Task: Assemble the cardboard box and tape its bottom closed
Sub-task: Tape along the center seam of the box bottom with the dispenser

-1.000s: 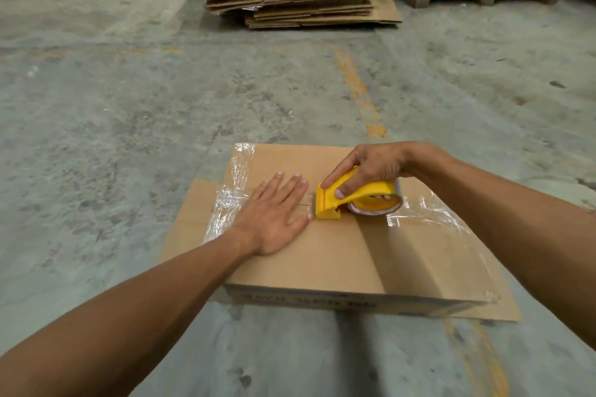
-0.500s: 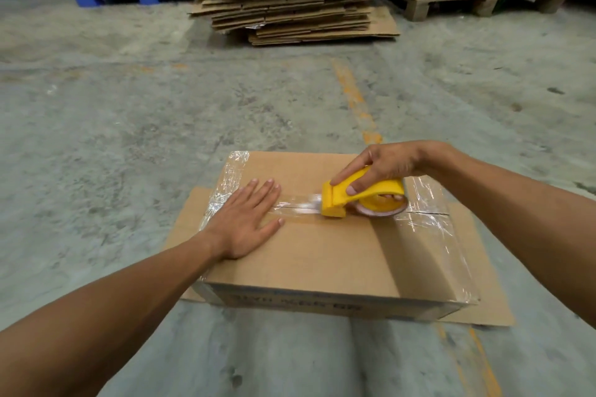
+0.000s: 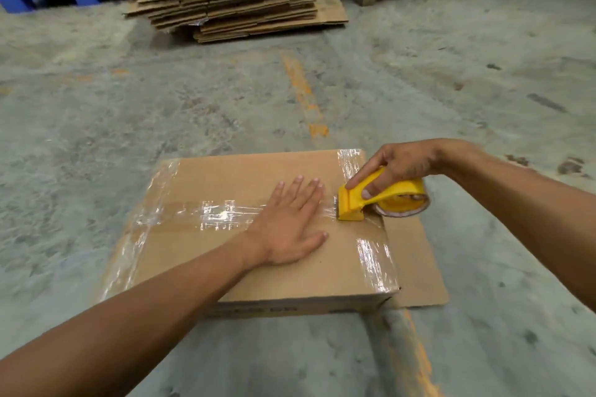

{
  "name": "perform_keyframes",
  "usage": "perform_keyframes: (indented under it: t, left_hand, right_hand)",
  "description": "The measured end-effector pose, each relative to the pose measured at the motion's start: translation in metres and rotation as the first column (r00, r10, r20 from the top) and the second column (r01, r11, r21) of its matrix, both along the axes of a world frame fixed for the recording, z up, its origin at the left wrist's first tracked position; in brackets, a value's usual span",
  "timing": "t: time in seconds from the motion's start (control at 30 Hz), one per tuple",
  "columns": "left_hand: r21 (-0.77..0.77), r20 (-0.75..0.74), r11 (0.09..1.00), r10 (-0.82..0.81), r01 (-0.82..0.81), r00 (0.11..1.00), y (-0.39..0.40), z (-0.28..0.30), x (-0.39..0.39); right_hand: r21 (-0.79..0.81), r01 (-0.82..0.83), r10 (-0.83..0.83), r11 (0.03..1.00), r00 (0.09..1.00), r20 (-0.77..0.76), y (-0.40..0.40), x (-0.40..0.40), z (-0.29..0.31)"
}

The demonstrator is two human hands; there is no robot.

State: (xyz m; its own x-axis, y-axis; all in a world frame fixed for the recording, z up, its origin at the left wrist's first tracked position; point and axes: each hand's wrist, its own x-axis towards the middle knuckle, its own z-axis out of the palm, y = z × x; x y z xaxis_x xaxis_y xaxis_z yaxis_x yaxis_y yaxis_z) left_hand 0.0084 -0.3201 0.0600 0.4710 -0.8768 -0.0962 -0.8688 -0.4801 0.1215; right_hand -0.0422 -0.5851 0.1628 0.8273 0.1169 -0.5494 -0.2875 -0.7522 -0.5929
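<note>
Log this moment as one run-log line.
left hand flat on box | right hand grips tape dispenser | center strip nearing right edge

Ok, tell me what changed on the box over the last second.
The right hand drew the yellow tape dispenser rightward along the centre seam to the box's right edge, leaving a strip of clear tape behind it. The left hand followed rightward, flat on that strip. Unchanged: the right hand's grip on the dispenser, the tape on both side edges, the box on the cardboard sheet.
</note>
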Motion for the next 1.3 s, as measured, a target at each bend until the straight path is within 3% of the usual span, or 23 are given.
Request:
perform_keyframes:
  t: [0.07, 0.27, 0.5, 0.67, 0.8, 0.93, 1.13, 1.3]
  left_hand:
    - [-0.015, -0.046, 1.000, -0.003, 0.002, 0.999, -0.035, -0.005, -0.016]
    - [-0.034, 0.024, 0.998, 0.050, -0.049, 0.998, -0.039, -0.024, -0.024]
    - [-0.033, 0.026, 0.999, 0.043, -0.042, 0.999, -0.039, -0.022, -0.023]
    - [-0.015, 0.028, 0.999, 0.052, -0.052, 0.998, -0.044, -0.017, -0.025]
    - [0.018, -0.004, 1.000, 0.005, -0.005, 1.000, -0.055, -0.009, -0.027]
    - [-0.007, 0.001, 0.991, -0.134, 0.134, 0.991, -0.080, -0.006, -0.033]
    - [-0.038, 0.015, 0.992, -0.116, 0.117, 0.993, -0.091, -0.009, -0.037]
    - [-0.034, -0.023, 0.995, -0.090, 0.089, 0.996, -0.088, -0.007, -0.042]
  right_hand:
    - [0.003, -0.012, 0.012, 1.000, 1.000, -0.007, -0.002, 0.001, 0.000]
    - [0.052, 0.020, -0.019, 0.998, 1.000, -0.018, -0.030, -0.017, -0.006]
    - [-0.107, 0.133, -0.139, 0.985, 0.989, -0.053, -0.102, -0.069, 0.005]
    - [-0.246, 0.009, -0.025, 0.969, 0.998, -0.060, -0.055, -0.039, -0.036]
    - [-0.324, -0.010, -0.016, 0.946, 0.997, -0.077, -0.033, -0.024, -0.032]
    - [-0.397, 0.025, -0.053, 0.917, 0.997, -0.061, -0.024, -0.029, -0.025]
    - [-0.498, 0.085, -0.107, 0.863, 0.994, -0.015, -0.002, -0.042, -0.015]
    - [-0.644, 0.206, -0.151, 0.736, 0.979, 0.140, 0.027, -0.055, -0.015]
